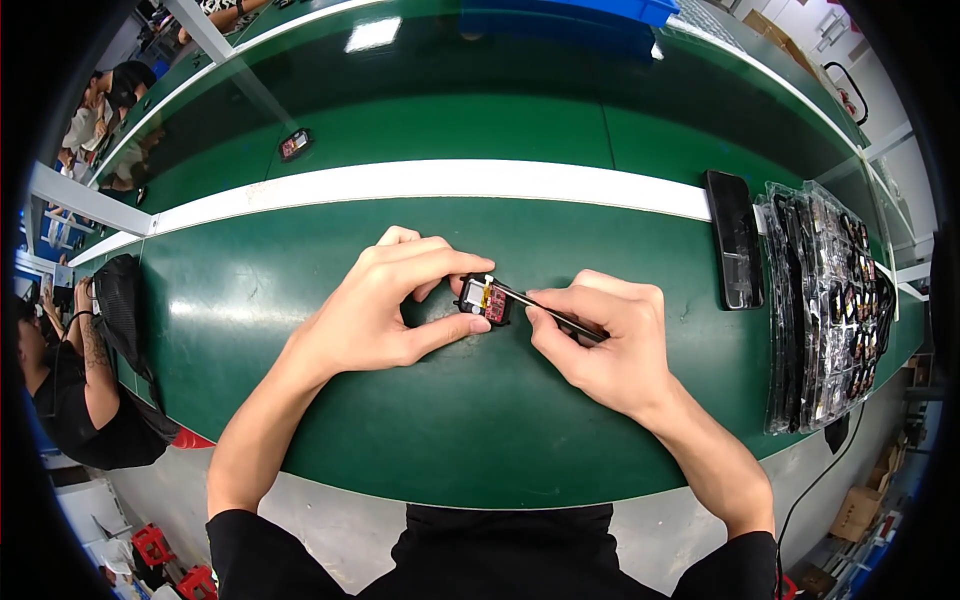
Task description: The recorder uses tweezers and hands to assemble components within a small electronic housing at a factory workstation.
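A small black device casing [497,313], its inside exposed, is pinched between the thumb and fingertips of my left hand [375,305]. A red circuit board, a silvery block and a strip of yellow tape show inside it. My right hand [615,340] is closed in a pen-like grip around slim metal tweezers [562,319]. Their tip reaches the upper right part of the casing, near the tape. Whether the tips pinch anything is too small to tell.
A black phone [735,240] lies at the right, beside a stack of clear plastic trays [825,310] holding small parts. Past the white rail [430,180] lies another small device [295,145], with a blue bin [630,10] farther back. A co-worker [95,400] sits at the left near a black bag [122,310].
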